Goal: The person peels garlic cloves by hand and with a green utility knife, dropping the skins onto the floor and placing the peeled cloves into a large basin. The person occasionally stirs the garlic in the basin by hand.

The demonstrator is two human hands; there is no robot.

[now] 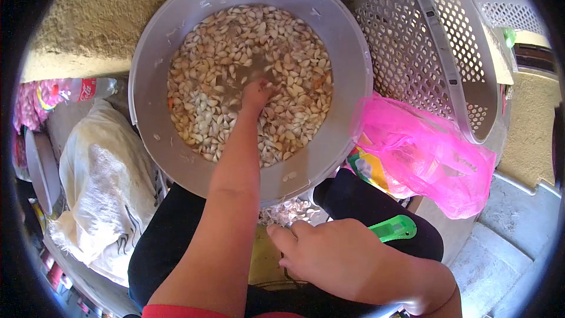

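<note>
A grey plastic basin point(347, 41) rests in front of my knees, filled with pale garlic cloves point(282, 47) lying in water. My left hand point(256, 95) is plunged into the middle of the cloves, and its fingers are hidden among them. Close to my lap, my right hand point(326, 253) is closed around a small green-handled tool point(395, 228); the handle sticks out to the right and the working end is hidden. A heap of pale peels or cloves point(288, 211) lies just below the basin's near rim.
A grey perforated basket point(424, 41) leans at the upper right. A pink plastic bag point(424, 153) sits under it beside the basin. A white sack point(100, 182) lies at the left, with a bottle point(88, 89) behind it. Concrete steps lie at the lower right.
</note>
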